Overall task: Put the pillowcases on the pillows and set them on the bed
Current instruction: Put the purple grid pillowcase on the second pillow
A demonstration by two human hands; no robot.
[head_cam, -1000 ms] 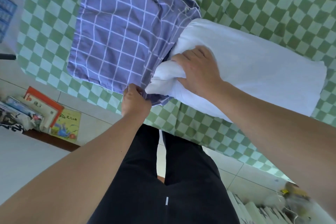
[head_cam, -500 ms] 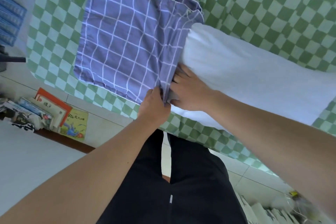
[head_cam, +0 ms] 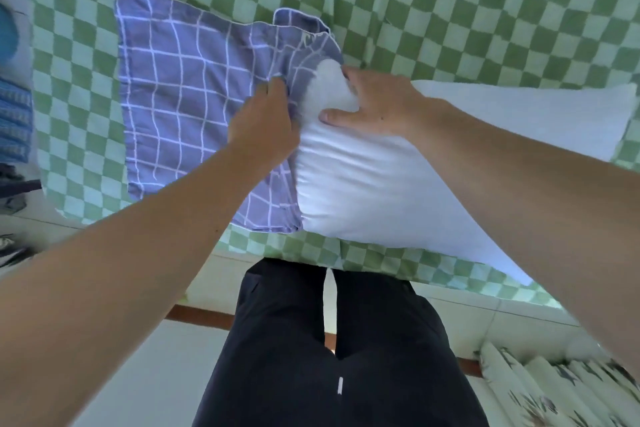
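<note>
Nearest to us, our legs in black trousers stand on a pale tiled floor, close against the edge of the bed, and a patterned cream cloth lies bunched at the lower right. Our two bare forearms reach forward from either side over the mattress edge. Just beyond, the plump white pillow lies across the near part of the bed covered in a green and pale green checked sheet, its long body running off to the right and its left end meeting the mouth of the purple pillowcase with thin white grid lines. Our left hand has its fingers curled round the gathered edge of the pillowcase opening, gripping the cloth right beside the pillow. Our right hand clasps the pillow's far left corner, fingers curled over the top of it and thumb pressed flat along the near side, so that the white stuffing bulges between them. That corner sits just inside the rumpled opening of the pillowcase, while most of the pillow remains outside it. The rest of the pillowcase lies flat on the sheet to the left, its far flap folded over. Farther still, the checked sheet spreads to the top of the view, and blue items show blurred at the left edge.
</note>
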